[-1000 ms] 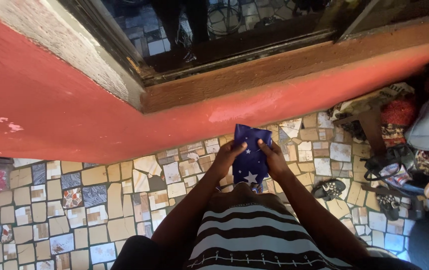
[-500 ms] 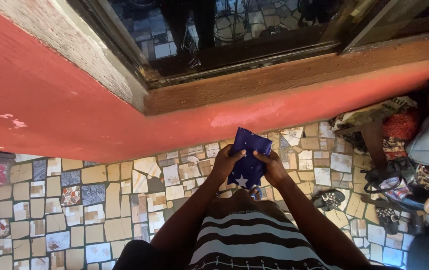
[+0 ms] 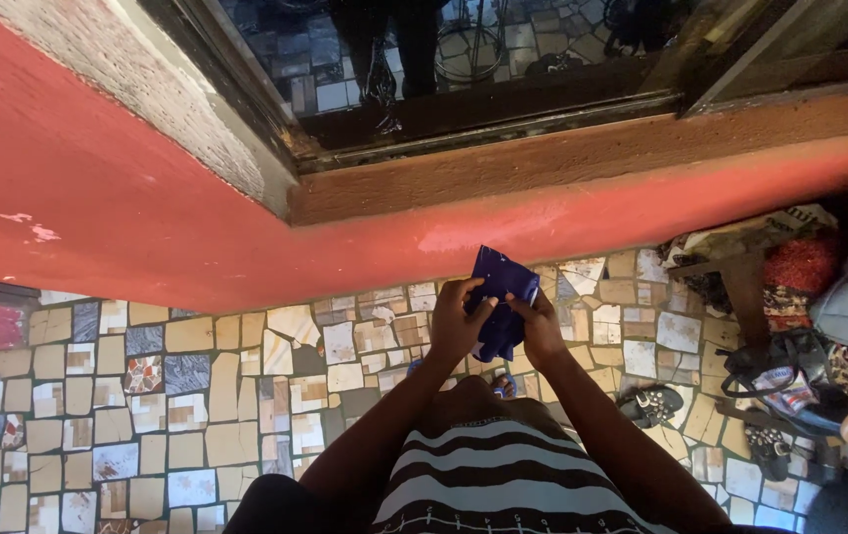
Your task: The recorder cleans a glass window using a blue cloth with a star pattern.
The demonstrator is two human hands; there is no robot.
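Observation:
Both my hands grip a dark blue cloth (image 3: 499,287) with small white stars, held in front of my black-and-white striped top. My left hand (image 3: 460,318) clasps its left side, fingers curled over the fabric. My right hand (image 3: 540,324) pinches the right side. The cloth is bunched into a small folded bundle between the two hands, above the mosaic tile floor (image 3: 197,386).
A red wall (image 3: 127,218) with a brown window ledge (image 3: 562,148) runs across ahead. At the right lie black sandals (image 3: 649,403), a black handbag (image 3: 775,356), a wooden stool (image 3: 740,277) and piled fabrics.
The cloth has been gathered smaller: the hanging lower part with the large white star is now folded up into my hands, and my hands have closed in together.

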